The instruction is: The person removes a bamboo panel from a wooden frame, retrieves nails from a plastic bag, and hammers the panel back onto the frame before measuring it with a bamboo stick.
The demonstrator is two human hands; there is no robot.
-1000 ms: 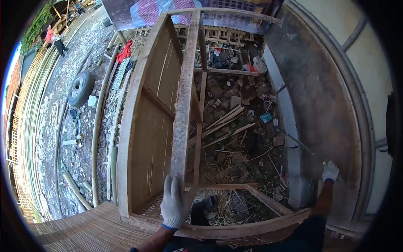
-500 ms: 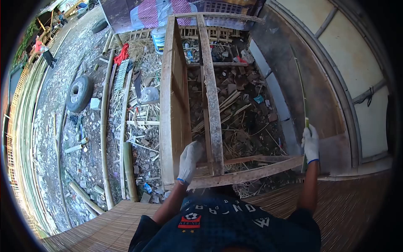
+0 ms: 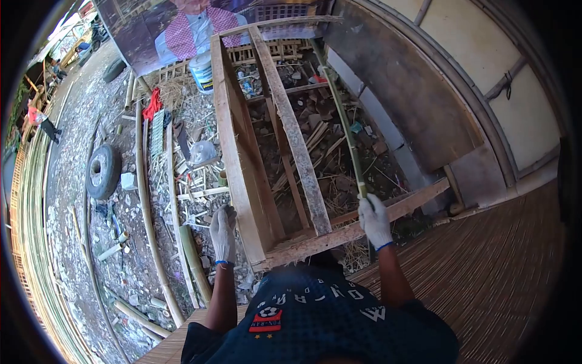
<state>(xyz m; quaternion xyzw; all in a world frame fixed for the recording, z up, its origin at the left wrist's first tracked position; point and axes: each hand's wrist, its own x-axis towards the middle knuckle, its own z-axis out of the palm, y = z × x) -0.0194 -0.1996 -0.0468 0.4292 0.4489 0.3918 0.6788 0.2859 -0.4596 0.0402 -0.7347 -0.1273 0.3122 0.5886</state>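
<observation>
My right hand (image 3: 375, 225), in a white knitted glove with a blue cuff, is wrapped round a long green bamboo pole (image 3: 343, 118). The pole slants up and away over the inside of a wooden frame (image 3: 298, 136). Just left of the frame's left board is my left hand (image 3: 223, 238), gloved the same way. Its fingers look curled, with something dark at the tips that I cannot make out. A short bamboo end (image 3: 223, 178) shows a little beyond that hand.
Rubble and bamboo scraps cover the ground. A tyre (image 3: 103, 171), a bamboo pole (image 3: 148, 221) and a thick bamboo piece (image 3: 195, 264) lie left. A white bucket (image 3: 201, 74) stands behind the frame, a panel wall (image 3: 418, 91) at right. A person (image 3: 41, 120) is far left.
The right hand has swung the bamboo pole leftward, from beside the right wall to over the frame. My left hand has moved from inside the frame's left board to its outer side. The view has shifted.
</observation>
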